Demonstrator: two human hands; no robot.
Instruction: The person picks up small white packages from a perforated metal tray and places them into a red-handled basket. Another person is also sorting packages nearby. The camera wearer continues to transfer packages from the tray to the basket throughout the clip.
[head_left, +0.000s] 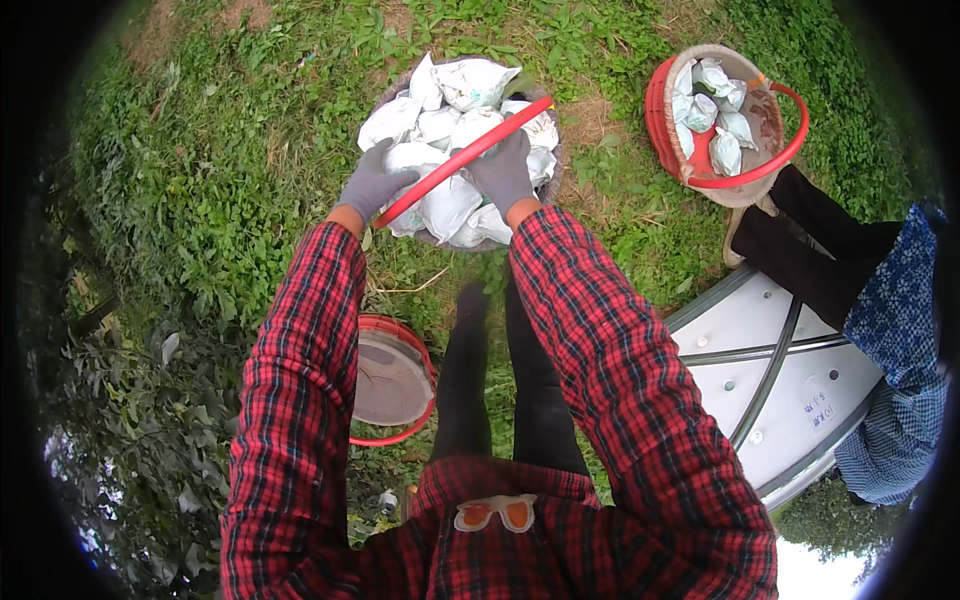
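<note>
In front of me on the grass stands a round basket heaped with white paper bags, its red handle slanting across the top. My left hand, in a grey glove, lies at the basket's left side against a bag, thumb and fingers apart. Gloved in the same grey, my right hand reaches beneath the handle onto the bags in the middle. Its fingertips are partly hidden by the handle, so its grip cannot be made out.
At the upper right a red basket with a lining holds several white bags. Beside it stands a person in dark trousers and blue patterned clothing, near a white panelled object. A red-rimmed basket sits near my legs. Leafy plants border the left.
</note>
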